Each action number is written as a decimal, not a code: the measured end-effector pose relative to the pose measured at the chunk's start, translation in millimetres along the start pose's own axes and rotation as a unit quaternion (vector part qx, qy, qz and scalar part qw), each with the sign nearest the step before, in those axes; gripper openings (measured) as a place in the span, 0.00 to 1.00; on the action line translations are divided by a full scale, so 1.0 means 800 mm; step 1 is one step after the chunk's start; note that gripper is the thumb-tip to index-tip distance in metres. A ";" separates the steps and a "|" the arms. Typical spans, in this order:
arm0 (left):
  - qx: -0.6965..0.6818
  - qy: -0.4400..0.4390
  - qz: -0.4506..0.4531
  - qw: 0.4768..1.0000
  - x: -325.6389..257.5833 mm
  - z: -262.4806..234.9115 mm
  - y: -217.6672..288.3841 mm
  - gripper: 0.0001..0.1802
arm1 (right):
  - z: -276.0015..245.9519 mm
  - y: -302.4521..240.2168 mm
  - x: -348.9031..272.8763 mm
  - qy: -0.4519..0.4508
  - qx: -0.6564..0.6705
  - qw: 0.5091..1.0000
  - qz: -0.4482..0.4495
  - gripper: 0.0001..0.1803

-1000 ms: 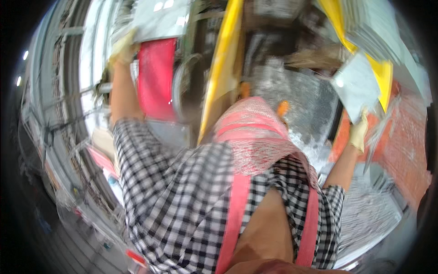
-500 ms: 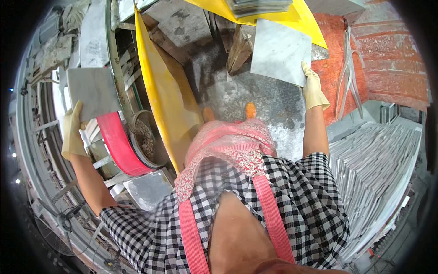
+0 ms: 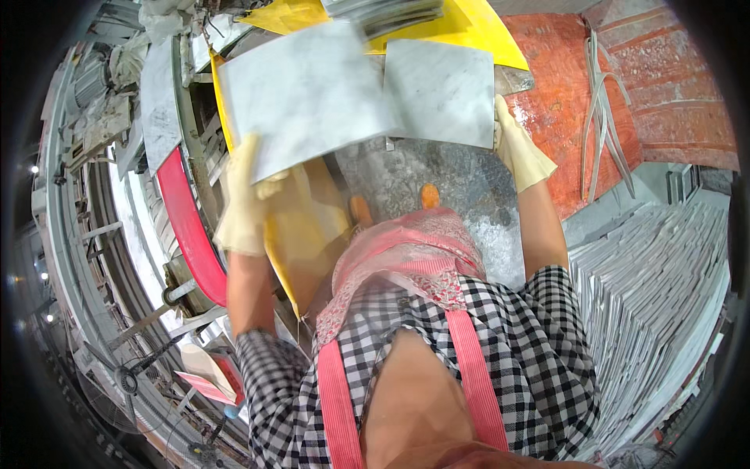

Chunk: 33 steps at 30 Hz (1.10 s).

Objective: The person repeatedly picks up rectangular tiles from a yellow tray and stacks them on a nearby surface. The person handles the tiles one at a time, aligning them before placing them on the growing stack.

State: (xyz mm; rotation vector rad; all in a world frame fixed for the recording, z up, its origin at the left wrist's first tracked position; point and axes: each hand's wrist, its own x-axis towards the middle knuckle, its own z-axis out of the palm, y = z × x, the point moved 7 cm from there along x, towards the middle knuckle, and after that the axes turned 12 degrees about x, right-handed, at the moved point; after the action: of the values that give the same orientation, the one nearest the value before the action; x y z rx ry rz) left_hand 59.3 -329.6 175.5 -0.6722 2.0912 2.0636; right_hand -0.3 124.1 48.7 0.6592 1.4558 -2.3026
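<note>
My left hand [image 3: 244, 199], in a cream rubber glove, grips a pale grey-veined stone tile [image 3: 305, 90] by its near left corner; the tile is smeared by motion. A second stone tile [image 3: 440, 90] of the same kind is held at its right edge by my gloved right hand [image 3: 519, 148]. The two tiles are side by side in front of me, and the left one's right end meets or overlaps the right one's left edge. The fingers beneath both tiles are mostly hidden.
Beyond the tiles, a stack of thin tiles [image 3: 402, 17] rests on a yellow sheet [image 3: 496, 31]. Several rows of upright slabs [image 3: 648, 289] stand at right, below an orange-red sheet [image 3: 547, 109]. At left run a machine's rails and a red curved guard [image 3: 187, 223]. A yellow panel [image 3: 305, 219] stands by my legs.
My left hand has swung its tile from over the machine at left to the front, next to the other tile. My right hand and its tile have shifted slightly left.
</note>
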 end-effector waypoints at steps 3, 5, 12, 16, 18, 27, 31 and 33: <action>0.015 -0.134 0.012 0.991 0.015 0.135 -0.008 0.23 | -0.005 0.009 0.009 0.027 0.021 0.997 0.066 0.39; 0.061 -0.222 -0.034 0.972 0.031 0.198 -0.018 0.23 | 0.009 0.006 0.007 -0.031 0.069 0.995 0.061 0.37; 0.188 -0.337 -0.078 0.919 0.066 0.251 -0.053 0.25 | 0.010 -0.009 -0.001 0.004 -0.077 0.995 -0.057 0.40; 0.482 -0.331 0.073 0.808 0.074 0.220 -0.018 0.35 | 0.010 0.017 0.003 0.060 -0.093 0.992 -0.065 0.42; 0.569 -0.213 0.201 0.769 0.083 0.205 0.028 0.37 | 0.011 0.017 0.001 0.095 -0.105 0.984 -0.110 0.38; 0.009 0.272 0.037 0.962 0.178 -0.286 0.005 0.19 | 0.066 0.027 -0.037 0.113 -0.076 0.986 -0.095 0.42; -0.318 0.270 -0.064 0.907 0.215 -0.389 -0.076 0.24 | 0.073 0.019 -0.043 0.144 -0.086 0.982 -0.083 0.39; -0.407 0.271 -0.058 0.870 0.247 -0.403 -0.084 0.25 | 0.080 0.018 -0.041 0.123 -0.074 0.985 -0.091 0.40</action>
State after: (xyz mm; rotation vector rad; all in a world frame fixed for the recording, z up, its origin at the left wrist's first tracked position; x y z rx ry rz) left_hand -20.8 -684.9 55.0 -1.5898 1.1740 2.9008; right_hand 21.1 61.6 79.4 0.8201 1.8503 -2.2793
